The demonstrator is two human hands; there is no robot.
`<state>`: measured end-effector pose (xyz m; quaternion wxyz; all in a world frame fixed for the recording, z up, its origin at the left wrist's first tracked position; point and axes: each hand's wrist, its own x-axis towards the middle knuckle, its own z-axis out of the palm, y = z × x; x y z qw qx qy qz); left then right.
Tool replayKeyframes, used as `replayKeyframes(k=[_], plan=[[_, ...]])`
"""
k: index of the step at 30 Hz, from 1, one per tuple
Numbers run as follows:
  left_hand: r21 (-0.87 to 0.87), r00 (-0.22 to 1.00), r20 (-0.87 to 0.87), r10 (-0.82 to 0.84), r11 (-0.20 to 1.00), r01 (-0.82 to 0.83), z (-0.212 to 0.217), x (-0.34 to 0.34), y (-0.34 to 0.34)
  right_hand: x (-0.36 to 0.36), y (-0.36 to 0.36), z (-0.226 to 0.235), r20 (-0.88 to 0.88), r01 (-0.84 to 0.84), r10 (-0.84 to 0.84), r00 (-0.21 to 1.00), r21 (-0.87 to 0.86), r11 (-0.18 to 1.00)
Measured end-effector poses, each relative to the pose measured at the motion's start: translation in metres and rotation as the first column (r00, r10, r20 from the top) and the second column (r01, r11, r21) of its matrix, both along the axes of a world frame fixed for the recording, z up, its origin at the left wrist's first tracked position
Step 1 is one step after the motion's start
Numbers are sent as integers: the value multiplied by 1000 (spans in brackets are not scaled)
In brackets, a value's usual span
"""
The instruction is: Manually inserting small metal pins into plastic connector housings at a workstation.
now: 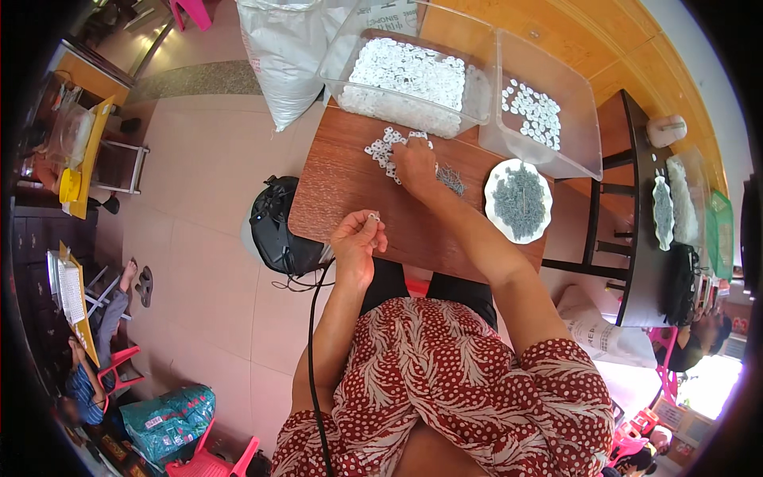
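Above the near left part of the brown table (330, 179), my left hand (358, 241) is closed in a pinch, with a small white plastic piece (374, 216) at its fingertips. My right hand (416, 167) reaches across to a loose pile of small white plastic pieces (383, 148). Its fingers are bent down among them, and what they grip is hidden. Just right of that hand lies a little heap of thin grey nails (451, 180). Farther right, a white scalloped plate (493, 220) holds many more grey nails.
A clear plastic bin (486, 87) full of white pieces stands at the table's far side. Beside it, another clear bin (584, 111) holds fewer. A white sack (282, 60) stands far left, and a black backpack (278, 230) sits left of the table. A black cable (311, 358) runs past my left forearm.
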<state>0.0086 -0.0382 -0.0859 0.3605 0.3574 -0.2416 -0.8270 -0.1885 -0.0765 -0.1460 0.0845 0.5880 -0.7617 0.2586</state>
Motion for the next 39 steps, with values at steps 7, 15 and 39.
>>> replayKeyframes(k=[7,15,39], plan=[[4,1000,9,26,1000,-26,0,6,-4,4,-12,-1,-91,-112,108,990,-33,993],[-36,998,15,62,997,-62,11,7,-10,9,18,40,604,-167,159,781,-44,985],[-375,978,140,152,923,-90,84,-1,27,58,96,147,956,-166,149,-254,-195,967]])
